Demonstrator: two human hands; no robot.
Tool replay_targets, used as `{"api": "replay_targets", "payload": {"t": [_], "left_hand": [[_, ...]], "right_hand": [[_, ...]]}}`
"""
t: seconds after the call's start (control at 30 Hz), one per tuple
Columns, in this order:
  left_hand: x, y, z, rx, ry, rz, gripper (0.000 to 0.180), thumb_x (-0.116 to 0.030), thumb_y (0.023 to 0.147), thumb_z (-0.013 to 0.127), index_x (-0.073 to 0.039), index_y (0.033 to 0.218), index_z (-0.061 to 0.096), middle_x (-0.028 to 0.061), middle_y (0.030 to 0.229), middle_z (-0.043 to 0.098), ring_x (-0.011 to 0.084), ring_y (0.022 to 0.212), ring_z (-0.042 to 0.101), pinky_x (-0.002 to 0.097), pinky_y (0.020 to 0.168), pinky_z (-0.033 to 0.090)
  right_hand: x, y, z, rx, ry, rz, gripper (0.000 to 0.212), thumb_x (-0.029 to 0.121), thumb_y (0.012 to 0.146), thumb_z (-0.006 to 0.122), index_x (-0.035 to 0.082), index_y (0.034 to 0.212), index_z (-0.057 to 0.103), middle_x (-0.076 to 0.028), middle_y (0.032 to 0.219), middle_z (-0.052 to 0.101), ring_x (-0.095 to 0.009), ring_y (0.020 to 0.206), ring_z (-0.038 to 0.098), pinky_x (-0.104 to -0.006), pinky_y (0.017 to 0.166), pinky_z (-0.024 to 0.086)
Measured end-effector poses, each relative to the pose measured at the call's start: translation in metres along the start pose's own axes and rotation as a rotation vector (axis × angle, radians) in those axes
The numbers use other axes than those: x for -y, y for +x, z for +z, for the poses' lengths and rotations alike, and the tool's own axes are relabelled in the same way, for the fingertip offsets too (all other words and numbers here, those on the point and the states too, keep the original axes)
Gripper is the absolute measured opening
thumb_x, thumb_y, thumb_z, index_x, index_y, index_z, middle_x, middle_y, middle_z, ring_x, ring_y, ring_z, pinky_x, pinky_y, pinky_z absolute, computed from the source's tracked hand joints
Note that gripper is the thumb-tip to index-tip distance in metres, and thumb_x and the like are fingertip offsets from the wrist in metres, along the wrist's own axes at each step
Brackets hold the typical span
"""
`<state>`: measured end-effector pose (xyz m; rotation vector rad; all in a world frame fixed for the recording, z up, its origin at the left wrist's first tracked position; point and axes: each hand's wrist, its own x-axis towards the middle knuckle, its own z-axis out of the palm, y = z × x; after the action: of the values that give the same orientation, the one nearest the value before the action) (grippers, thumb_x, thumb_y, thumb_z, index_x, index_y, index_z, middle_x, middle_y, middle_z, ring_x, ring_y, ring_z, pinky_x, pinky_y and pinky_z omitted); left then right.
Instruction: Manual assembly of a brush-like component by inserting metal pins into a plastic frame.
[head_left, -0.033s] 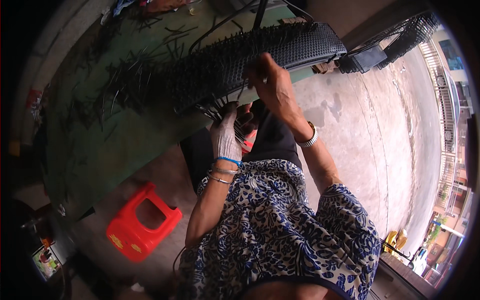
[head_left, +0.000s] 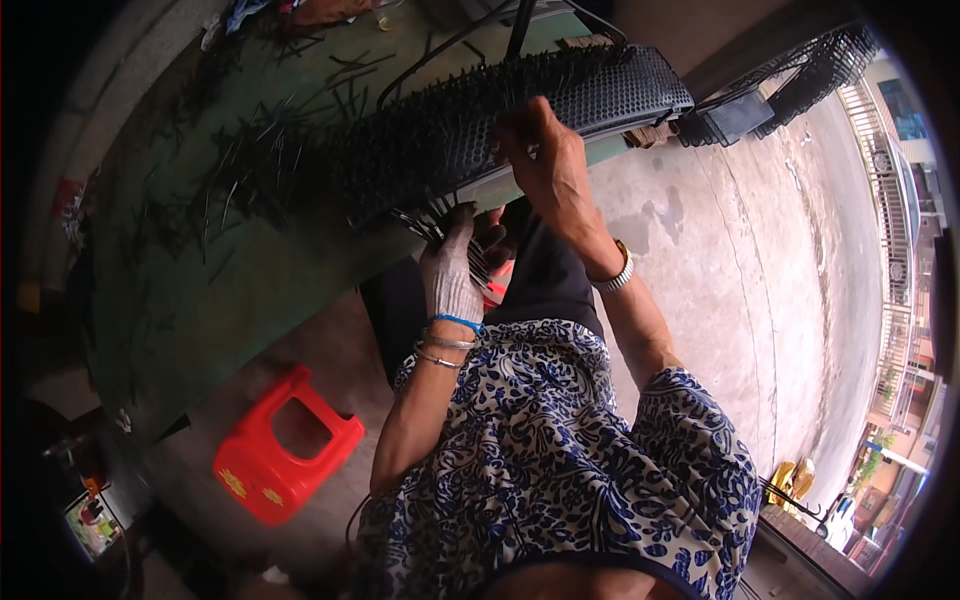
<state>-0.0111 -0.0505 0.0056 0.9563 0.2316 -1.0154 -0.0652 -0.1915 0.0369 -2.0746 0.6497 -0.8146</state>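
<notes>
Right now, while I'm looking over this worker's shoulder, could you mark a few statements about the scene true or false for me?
1. The left hand wears a knitted glove. True.
2. The right hand is gloved too. False: it is bare.
3. The left hand is empty. False: it holds a bunch of thin dark strips.
4. Rows of holes show at the right end of the perforated black block. True.
5. The plastic stool is blue. False: it is red.
</notes>
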Motion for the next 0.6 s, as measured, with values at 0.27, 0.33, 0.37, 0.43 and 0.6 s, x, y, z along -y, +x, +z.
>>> {"api": "replay_targets", "payload": {"t": [0.27, 0.33, 0.37, 0.43, 0.6], "left_hand": [[0.000, 0.000, 0.003, 0.078, -0.132, -0.070, 0.024, -0.021, 0.093, 0.062, -0.001, 0.106, 0.061, 0.0116, 0.084, 0.066, 0.0131, 0.054, 0.053, 0.0243, 0.044, 0.040], [-0.003, -0.001, 0.000, 0.083, -0.030, -0.011, 0.025, -0.022, 0.093, 0.061, -0.001, 0.107, 0.061, 0.0104, 0.083, 0.066, 0.0113, 0.052, 0.052, 0.0230, 0.043, 0.039], [-0.003, -0.002, 0.000, 0.089, 0.073, 0.043, 0.025, -0.022, 0.094, 0.061, -0.001, 0.108, 0.061, 0.0093, 0.082, 0.066, 0.0096, 0.051, 0.050, 0.0218, 0.042, 0.038], [-0.002, -0.002, -0.003, 0.102, 0.068, 0.039, 0.025, -0.022, 0.094, 0.061, -0.001, 0.108, 0.061, 0.0083, 0.081, 0.066, 0.0082, 0.051, 0.050, 0.0209, 0.042, 0.038], [0.000, -0.004, 0.000, 0.095, 0.080, 0.026, 0.024, -0.022, 0.094, 0.061, -0.001, 0.105, 0.063, 0.0067, 0.078, 0.066, 0.0066, 0.052, 0.051, 0.0196, 0.041, 0.037]], "right_hand": [[-0.016, 0.037, 0.027, -0.233, -0.147, -0.278, 0.011, 0.000, 0.088, 0.056, 0.004, 0.096, 0.050, -0.013, 0.077, 0.058, -0.026, 0.063, 0.059, -0.0330, 0.058, 0.047], [-0.018, 0.036, 0.028, -0.224, -0.172, -0.291, 0.012, 0.000, 0.087, 0.056, 0.004, 0.095, 0.049, -0.014, 0.079, 0.057, -0.031, 0.067, 0.059, -0.0360, 0.058, 0.048], [-0.019, 0.037, 0.028, -0.184, -0.185, -0.296, 0.012, 0.000, 0.086, 0.057, 0.004, 0.094, 0.050, -0.014, 0.080, 0.056, -0.033, 0.068, 0.059, -0.0377, 0.058, 0.048], [-0.018, 0.039, 0.029, -0.144, -0.198, -0.302, 0.012, 0.001, 0.085, 0.058, 0.004, 0.094, 0.051, -0.015, 0.080, 0.056, -0.036, 0.070, 0.059, -0.0394, 0.058, 0.048], [-0.018, 0.048, 0.036, -0.095, -0.470, -0.302, 0.009, 0.012, 0.086, 0.062, 0.010, 0.094, 0.059, -0.016, 0.091, 0.055, -0.037, 0.075, 0.059, -0.0433, 0.061, 0.048]]}}
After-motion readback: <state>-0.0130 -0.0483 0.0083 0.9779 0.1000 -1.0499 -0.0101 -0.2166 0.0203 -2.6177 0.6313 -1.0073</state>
